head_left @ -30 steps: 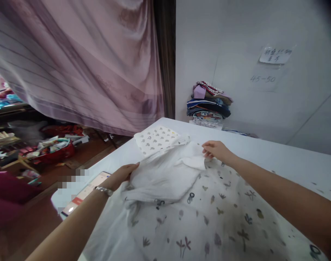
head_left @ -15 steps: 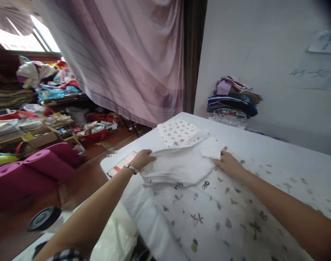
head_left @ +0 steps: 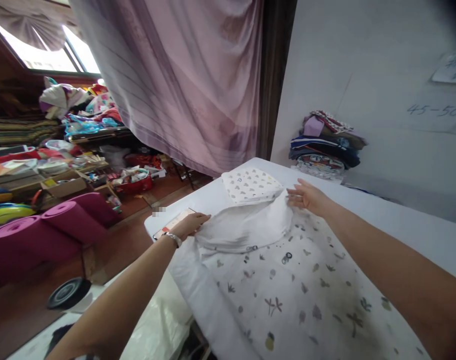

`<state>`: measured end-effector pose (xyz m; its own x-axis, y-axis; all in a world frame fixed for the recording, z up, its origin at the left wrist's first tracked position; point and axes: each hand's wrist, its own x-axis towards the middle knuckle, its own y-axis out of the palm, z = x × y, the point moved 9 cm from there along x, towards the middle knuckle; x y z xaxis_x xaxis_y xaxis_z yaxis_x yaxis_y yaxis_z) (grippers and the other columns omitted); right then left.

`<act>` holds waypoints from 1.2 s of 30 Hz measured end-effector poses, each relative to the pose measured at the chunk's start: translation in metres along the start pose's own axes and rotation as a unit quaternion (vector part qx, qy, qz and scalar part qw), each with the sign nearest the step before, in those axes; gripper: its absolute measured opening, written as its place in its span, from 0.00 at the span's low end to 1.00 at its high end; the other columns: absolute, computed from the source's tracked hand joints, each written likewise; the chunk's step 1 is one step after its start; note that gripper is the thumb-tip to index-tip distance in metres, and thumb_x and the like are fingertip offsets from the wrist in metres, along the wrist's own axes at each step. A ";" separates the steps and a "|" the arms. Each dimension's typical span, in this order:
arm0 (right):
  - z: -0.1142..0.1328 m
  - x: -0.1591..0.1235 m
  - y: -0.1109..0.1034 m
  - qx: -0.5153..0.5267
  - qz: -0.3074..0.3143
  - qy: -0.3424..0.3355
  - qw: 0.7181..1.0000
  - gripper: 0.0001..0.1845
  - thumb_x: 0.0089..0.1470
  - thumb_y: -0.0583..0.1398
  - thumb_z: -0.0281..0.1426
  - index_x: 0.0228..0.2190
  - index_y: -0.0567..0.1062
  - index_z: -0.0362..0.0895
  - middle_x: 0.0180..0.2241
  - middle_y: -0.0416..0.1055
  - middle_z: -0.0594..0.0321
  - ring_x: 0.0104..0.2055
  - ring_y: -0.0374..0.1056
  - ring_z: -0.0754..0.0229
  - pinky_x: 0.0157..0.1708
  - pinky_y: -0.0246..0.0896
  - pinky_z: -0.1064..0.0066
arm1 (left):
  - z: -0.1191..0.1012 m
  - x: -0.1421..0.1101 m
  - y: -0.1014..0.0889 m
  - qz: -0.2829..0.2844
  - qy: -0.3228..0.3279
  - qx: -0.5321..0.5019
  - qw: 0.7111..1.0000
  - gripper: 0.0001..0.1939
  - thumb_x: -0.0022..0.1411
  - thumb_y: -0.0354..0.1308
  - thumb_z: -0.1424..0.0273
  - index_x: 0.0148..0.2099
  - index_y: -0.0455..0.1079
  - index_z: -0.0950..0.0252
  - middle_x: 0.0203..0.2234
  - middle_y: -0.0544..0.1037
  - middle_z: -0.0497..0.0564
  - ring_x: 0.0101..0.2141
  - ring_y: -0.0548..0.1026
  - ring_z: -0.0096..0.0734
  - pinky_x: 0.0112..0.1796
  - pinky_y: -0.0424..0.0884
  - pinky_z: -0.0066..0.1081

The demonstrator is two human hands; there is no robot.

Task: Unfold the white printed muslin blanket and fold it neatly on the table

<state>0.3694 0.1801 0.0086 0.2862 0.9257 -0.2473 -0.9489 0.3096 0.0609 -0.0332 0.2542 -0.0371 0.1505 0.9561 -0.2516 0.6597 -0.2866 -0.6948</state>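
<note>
A white cloth [head_left: 288,290] printed with small plants and fruit is spread across the near part of the table. Its far end is turned over, showing a plain white underside [head_left: 246,227]. At the left end of this fold, my left hand [head_left: 190,226] pinches the edge, with a bracelet on the wrist. My right hand [head_left: 306,195] touches the right end of the fold, its fingers stretched out and slightly apart. Just beyond lies a folded cloth with a grey pattern [head_left: 250,184]. A phone [head_left: 175,220] rests partly under my left hand.
The white table [head_left: 363,205] runs off to the right. Stacked folded clothes [head_left: 325,142] stand behind it against the wall. Pink rolled mats [head_left: 66,222], boxes and piled goods fill the left side. A pinkish curtain [head_left: 198,80] hangs behind. A pale plastic bag [head_left: 156,320] lies at the near edge.
My right hand has let go of the raised flap and moved farther away, its fingers now stretched out. The printed cloth's right side has been drawn in. My left hand keeps its pinch.
</note>
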 end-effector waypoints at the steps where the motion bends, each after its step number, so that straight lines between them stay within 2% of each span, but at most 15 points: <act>1: -0.012 0.001 0.004 -0.039 0.002 0.016 0.999 0.43 0.51 0.58 0.33 0.61 0.40 0.54 0.45 0.68 0.58 0.32 0.70 0.63 0.31 0.68 0.68 | -0.004 -0.007 -0.004 -0.024 0.025 -0.008 0.999 0.26 0.51 0.53 0.48 0.42 0.72 0.64 0.33 0.77 0.52 0.31 0.73 0.33 0.29 0.68 0.29; 4: -0.045 0.005 0.014 -0.171 0.028 0.035 0.984 0.48 0.47 0.61 0.35 0.62 0.40 0.53 0.50 0.66 0.55 0.37 0.69 0.59 0.30 0.66 0.69 | -0.030 -0.042 -0.012 -0.095 0.187 0.009 0.978 0.22 0.56 0.50 0.52 0.44 0.70 0.62 0.41 0.74 0.53 0.40 0.72 0.34 0.40 0.69 0.31; 7: -0.062 0.010 0.023 -0.321 0.071 -0.018 0.944 0.48 0.46 0.61 0.34 0.63 0.42 0.52 0.47 0.68 0.55 0.36 0.67 0.60 0.31 0.62 0.72 | -0.048 -0.086 0.007 -0.062 0.340 0.075 0.935 0.17 0.58 0.53 0.56 0.45 0.69 0.60 0.44 0.73 0.53 0.44 0.70 0.34 0.46 0.67 0.33; 10: -0.055 0.011 0.025 -0.465 0.054 -0.104 0.878 0.41 0.46 0.60 0.31 0.60 0.53 0.53 0.35 0.71 0.61 0.29 0.64 0.62 0.28 0.56 0.73 | -0.040 -0.109 0.021 -0.045 0.400 0.132 0.906 0.20 0.55 0.57 0.60 0.50 0.66 0.60 0.47 0.71 0.55 0.49 0.67 0.38 0.51 0.63 0.39; 12: -0.039 0.008 0.022 -0.478 0.016 -0.139 0.867 0.35 0.46 0.59 0.31 0.57 0.61 0.52 0.27 0.69 0.65 0.26 0.61 0.63 0.27 0.54 0.73 | -0.028 -0.107 0.019 -0.073 0.388 0.141 0.908 0.20 0.56 0.57 0.63 0.51 0.65 0.61 0.47 0.71 0.56 0.50 0.67 0.40 0.51 0.63 0.42; 14: -0.020 0.003 0.017 -0.393 -0.017 -0.142 0.908 0.32 0.46 0.59 0.31 0.55 0.64 0.50 0.25 0.67 0.66 0.26 0.61 0.63 0.26 0.55 0.74 | -0.017 -0.100 0.016 -0.092 0.357 0.131 0.920 0.16 0.57 0.55 0.65 0.48 0.66 0.61 0.43 0.73 0.55 0.46 0.70 0.39 0.48 0.65 0.41; 16: -0.002 -0.002 0.009 -0.240 -0.039 -0.115 0.963 0.30 0.46 0.60 0.32 0.54 0.65 0.49 0.27 0.68 0.66 0.26 0.63 0.64 0.24 0.57 0.75 | -0.012 -0.090 0.012 -0.092 0.324 0.110 0.935 0.12 0.57 0.55 0.64 0.42 0.67 0.62 0.37 0.74 0.52 0.39 0.72 0.36 0.43 0.68 0.37; 18: 0.011 -0.007 0.001 -0.087 -0.065 -0.079 0.991 0.28 0.46 0.60 0.31 0.51 0.66 0.49 0.29 0.68 0.65 0.26 0.63 0.65 0.21 0.59 0.77 | -0.011 -0.081 0.005 -0.095 0.294 0.088 0.947 0.11 0.56 0.54 0.61 0.38 0.66 0.62 0.32 0.73 0.49 0.34 0.71 0.32 0.37 0.68 0.33; 21: 0.028 -0.010 -0.005 0.072 -0.081 -0.059 0.992 0.20 0.45 0.61 0.25 0.42 0.71 0.49 0.29 0.68 0.67 0.26 0.63 0.68 0.19 0.61 0.81 | -0.009 -0.067 -0.016 -0.130 0.261 0.055 0.955 0.12 0.57 0.53 0.59 0.37 0.65 0.63 0.29 0.71 0.47 0.30 0.69 0.29 0.33 0.66 0.30; 24: 0.034 -0.013 0.000 0.135 -0.056 -0.065 0.987 0.15 0.43 0.59 0.19 0.34 0.73 0.46 0.29 0.68 0.66 0.27 0.65 0.70 0.21 0.65 0.83 | -0.003 -0.057 -0.035 -0.147 0.251 0.035 0.956 0.15 0.58 0.51 0.59 0.43 0.65 0.62 0.25 0.69 0.45 0.27 0.66 0.27 0.30 0.64 0.28; 27: 0.019 -0.023 0.010 0.118 -0.033 -0.044 0.991 0.14 0.43 0.59 0.17 0.32 0.73 0.43 0.29 0.69 0.64 0.27 0.66 0.68 0.23 0.69 0.81 | 0.006 -0.051 -0.040 -0.130 0.250 0.041 0.959 0.14 0.57 0.51 0.58 0.40 0.66 0.62 0.25 0.70 0.45 0.27 0.66 0.27 0.30 0.64 0.28; 31: -0.025 -0.047 0.009 0.109 -0.033 0.011 0.993 0.12 0.45 0.59 0.18 0.32 0.74 0.43 0.29 0.69 0.63 0.27 0.66 0.68 0.24 0.70 0.78 | 0.029 -0.045 -0.039 -0.097 0.213 0.021 0.972 0.16 0.56 0.49 0.55 0.31 0.69 0.63 0.23 0.72 0.47 0.27 0.68 0.29 0.30 0.65 0.29; 33: -0.050 -0.062 0.001 0.118 -0.047 0.036 0.991 0.10 0.46 0.60 0.20 0.33 0.74 0.43 0.29 0.69 0.63 0.28 0.66 0.67 0.26 0.71 0.77 | 0.037 -0.039 -0.034 -0.037 0.185 0.005 0.982 0.18 0.55 0.49 0.54 0.29 0.70 0.63 0.22 0.72 0.48 0.26 0.68 0.30 0.29 0.65 0.29; 35: -0.074 -0.078 -0.007 0.127 -0.052 0.071 0.988 0.10 0.46 0.62 0.22 0.33 0.74 0.43 0.31 0.70 0.62 0.30 0.67 0.66 0.30 0.72 0.75 | 0.034 -0.033 -0.028 0.017 0.158 0.050 0.986 0.18 0.54 0.49 0.54 0.27 0.71 0.62 0.21 0.74 0.49 0.25 0.70 0.32 0.27 0.65 0.29; 36: -0.085 -0.086 -0.008 0.131 -0.048 0.090 0.986 0.10 0.45 0.63 0.22 0.34 0.74 0.43 0.32 0.70 0.61 0.31 0.68 0.65 0.32 0.72 0.73 | 0.026 -0.030 -0.029 0.010 0.151 0.099 0.984 0.17 0.54 0.50 0.55 0.28 0.71 0.61 0.22 0.74 0.49 0.26 0.70 0.33 0.27 0.64 0.30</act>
<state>0.3409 0.0797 -0.0525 0.3220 0.8435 -0.4300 -0.8455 0.4605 0.2704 -0.0763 0.2327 -0.0268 0.3934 0.9162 -0.0758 0.5028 -0.2835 -0.8166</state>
